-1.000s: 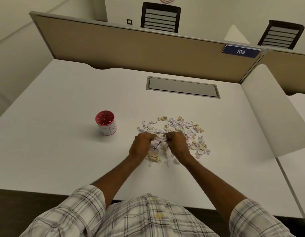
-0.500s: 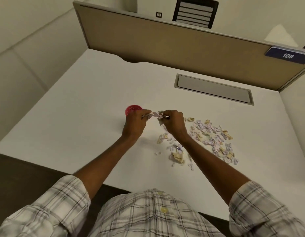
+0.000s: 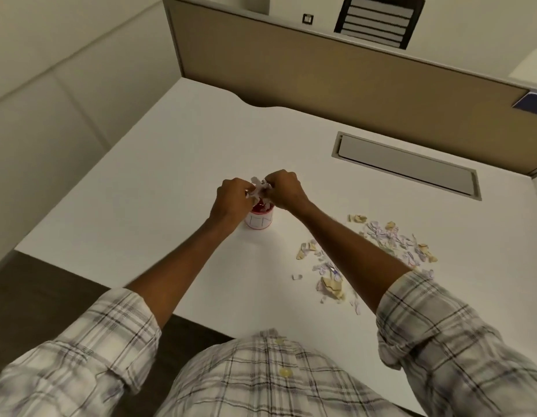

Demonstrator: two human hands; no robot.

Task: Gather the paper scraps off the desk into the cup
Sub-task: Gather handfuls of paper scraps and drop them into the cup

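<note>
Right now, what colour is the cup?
The cup is white outside with a red rim and red inside; the head view shows it, partly behind the hands.

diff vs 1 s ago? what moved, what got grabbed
Both hands scooped a bunch of scraps from the pile and carried it left: the left hand and right hand now hold the bunch of paper scraps between them, right above the red-rimmed cup. Not yet dropped. The cup stayed put; the rest of the scrap pile still lies on the desk.
</note>
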